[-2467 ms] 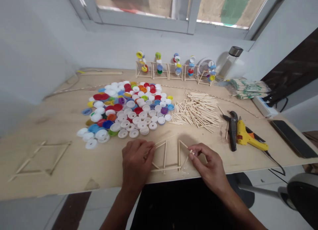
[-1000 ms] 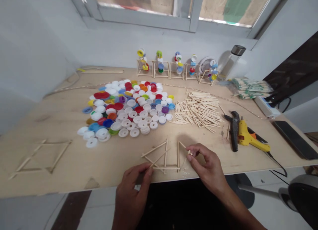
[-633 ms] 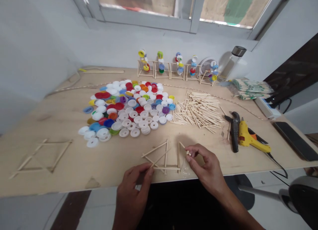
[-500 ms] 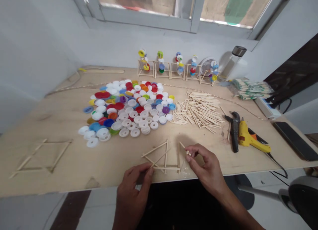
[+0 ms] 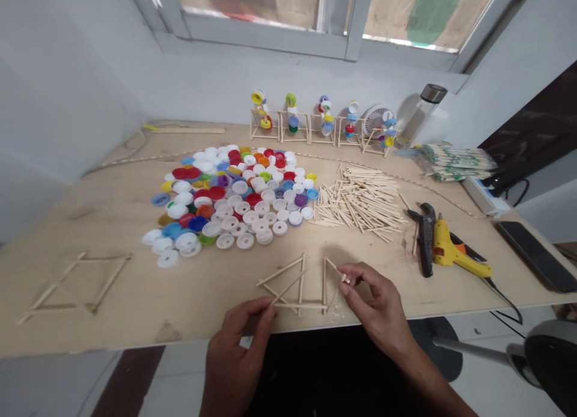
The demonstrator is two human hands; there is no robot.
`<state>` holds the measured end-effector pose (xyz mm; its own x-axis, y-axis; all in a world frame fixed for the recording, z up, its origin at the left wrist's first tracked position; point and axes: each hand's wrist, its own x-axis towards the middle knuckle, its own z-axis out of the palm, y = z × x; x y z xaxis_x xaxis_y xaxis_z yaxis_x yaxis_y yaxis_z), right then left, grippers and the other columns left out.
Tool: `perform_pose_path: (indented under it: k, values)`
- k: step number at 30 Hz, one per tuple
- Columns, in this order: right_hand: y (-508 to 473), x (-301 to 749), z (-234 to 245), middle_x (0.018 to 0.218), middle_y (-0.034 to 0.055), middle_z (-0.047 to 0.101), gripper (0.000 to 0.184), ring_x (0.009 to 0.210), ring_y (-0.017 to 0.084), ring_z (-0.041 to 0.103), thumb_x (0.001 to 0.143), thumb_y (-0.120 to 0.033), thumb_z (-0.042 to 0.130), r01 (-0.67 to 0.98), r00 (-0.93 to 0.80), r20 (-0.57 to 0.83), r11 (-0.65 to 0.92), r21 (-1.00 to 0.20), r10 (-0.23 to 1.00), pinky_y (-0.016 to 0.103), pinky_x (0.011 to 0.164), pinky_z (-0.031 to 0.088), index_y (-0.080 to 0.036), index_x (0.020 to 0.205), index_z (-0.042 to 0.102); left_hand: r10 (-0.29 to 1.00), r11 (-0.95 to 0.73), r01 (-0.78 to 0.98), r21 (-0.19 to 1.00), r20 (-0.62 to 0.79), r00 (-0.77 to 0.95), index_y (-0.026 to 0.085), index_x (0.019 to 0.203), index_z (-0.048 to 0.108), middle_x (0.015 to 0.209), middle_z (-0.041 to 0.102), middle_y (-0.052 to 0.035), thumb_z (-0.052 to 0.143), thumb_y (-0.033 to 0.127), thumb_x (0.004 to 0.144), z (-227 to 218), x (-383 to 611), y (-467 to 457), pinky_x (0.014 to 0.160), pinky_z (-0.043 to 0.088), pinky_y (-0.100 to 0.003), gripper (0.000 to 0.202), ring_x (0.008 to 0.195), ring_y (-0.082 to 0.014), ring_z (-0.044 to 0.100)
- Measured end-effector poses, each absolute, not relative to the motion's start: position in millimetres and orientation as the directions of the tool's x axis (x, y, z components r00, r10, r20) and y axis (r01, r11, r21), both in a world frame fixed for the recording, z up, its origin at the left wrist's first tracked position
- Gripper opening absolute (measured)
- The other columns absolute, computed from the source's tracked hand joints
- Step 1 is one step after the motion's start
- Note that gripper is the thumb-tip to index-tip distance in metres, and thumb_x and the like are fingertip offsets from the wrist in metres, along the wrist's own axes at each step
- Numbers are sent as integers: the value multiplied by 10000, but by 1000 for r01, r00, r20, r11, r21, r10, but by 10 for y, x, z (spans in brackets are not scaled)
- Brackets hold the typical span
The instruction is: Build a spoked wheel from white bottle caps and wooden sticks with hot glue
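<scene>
A small frame of thin wooden sticks (image 5: 302,285) stands at the table's front edge, between my two hands. My left hand (image 5: 246,339) pinches the lower end of a single wooden stick (image 5: 291,286) that slants up to the right, in front of the frame's left side. Thumb and forefinger of my right hand (image 5: 372,303) are closed on the right corner of the stick frame, where stick ends poke out. Whether the left hand's stick touches the frame I cannot tell. Another stick frame (image 5: 104,285) lies at the left of the table.
Bottle caps (image 5: 241,206) in many colours lie heaped mid-table, beside a pile of loose sticks (image 5: 365,197). To the right are a cutter (image 5: 426,240), a yellow glue gun (image 5: 455,252) and a phone (image 5: 536,255). Several cap-and-stick models (image 5: 293,125) line the wall.
My left hand has drawn slightly left and down with its stick. My right hand has shifted a touch to the right, still gripping the frame's corner.
</scene>
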<state>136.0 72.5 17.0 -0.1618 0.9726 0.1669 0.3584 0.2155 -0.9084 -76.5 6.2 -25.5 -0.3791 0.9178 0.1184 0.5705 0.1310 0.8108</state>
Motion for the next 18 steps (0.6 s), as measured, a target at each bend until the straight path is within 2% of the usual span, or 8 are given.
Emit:
perform_pose_path:
  k: [18]
  values:
    - [732, 1307, 144, 772, 12, 609, 193, 730, 146, 574, 809, -177, 585, 334, -207, 195, 256, -907, 959, 256, 689, 488, -208, 988, 651, 916, 96, 577, 811, 155, -371, 240, 813, 664, 756, 722, 2, 586, 467, 774, -235, -746, 94, 725, 551, -311, 243, 686, -185, 673]
